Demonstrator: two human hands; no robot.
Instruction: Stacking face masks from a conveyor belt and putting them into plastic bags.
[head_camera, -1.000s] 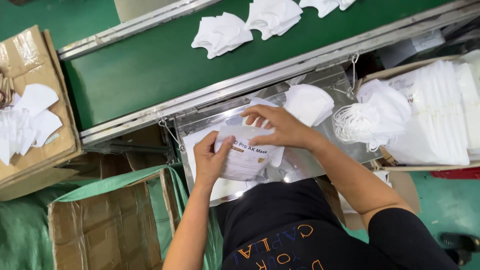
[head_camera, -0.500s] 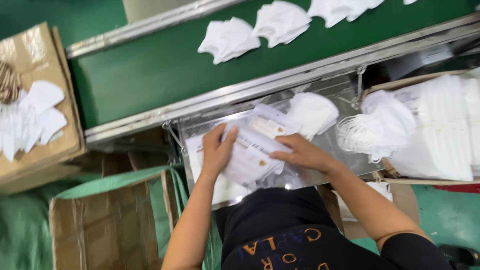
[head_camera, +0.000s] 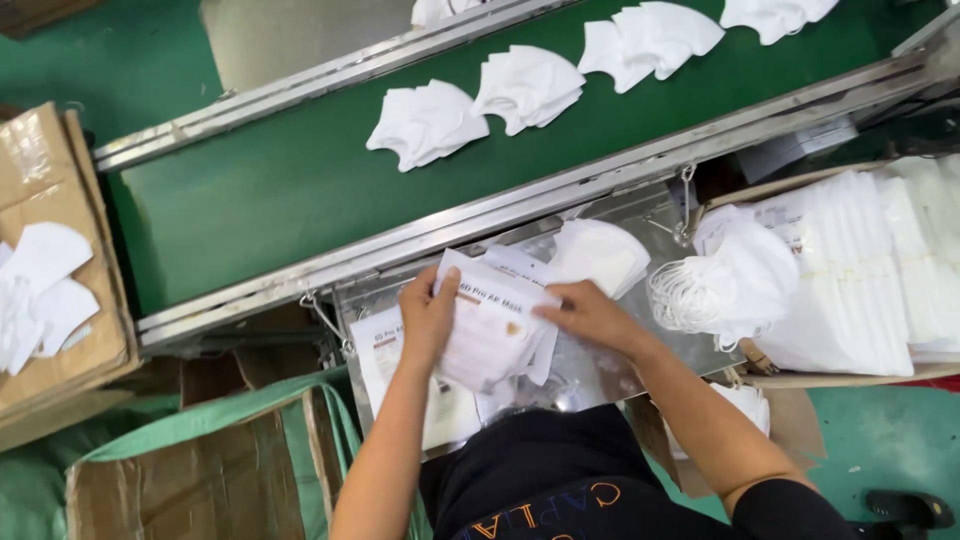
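Seen from above, a person in a dark top leaned over a shiny metal tabletop (head_camera: 640, 215) that ran alongside a green conveyor belt (head_camera: 250, 200). Both bare forearms reached forward and slightly inward from the bottom of the view, meeting over a clear plastic packet (head_camera: 497, 325) that held a folded white mask.

The left hand (head_camera: 427, 318) lay palm down on the packet's left edge, wrist straight, its fingers (head_camera: 447, 283) curled over the top corner and gripping the packet. The right hand (head_camera: 588, 313) came in from the right with the wrist bent inward, its fingers (head_camera: 548, 312) closed in a pinch on the packet's right edge. The packet rested at the middle of the tabletop, tilted, on top of more flat packets (head_camera: 385, 345) that showed beneath it to the left.

Just beyond the right hand sat a loose white mask (head_camera: 600, 255). Further right, a bundle of masks with tangled ear loops (head_camera: 730, 285) lay against a cardboard tray of stacked white masks (head_camera: 860, 280). On the belt, well apart from the hands, several small heaps of white masks (head_camera: 530, 85) were spaced in a row. At the far left stood an open cardboard box (head_camera: 60, 270) with a few masks in it, and below it another box lined with green plastic (head_camera: 200, 470).
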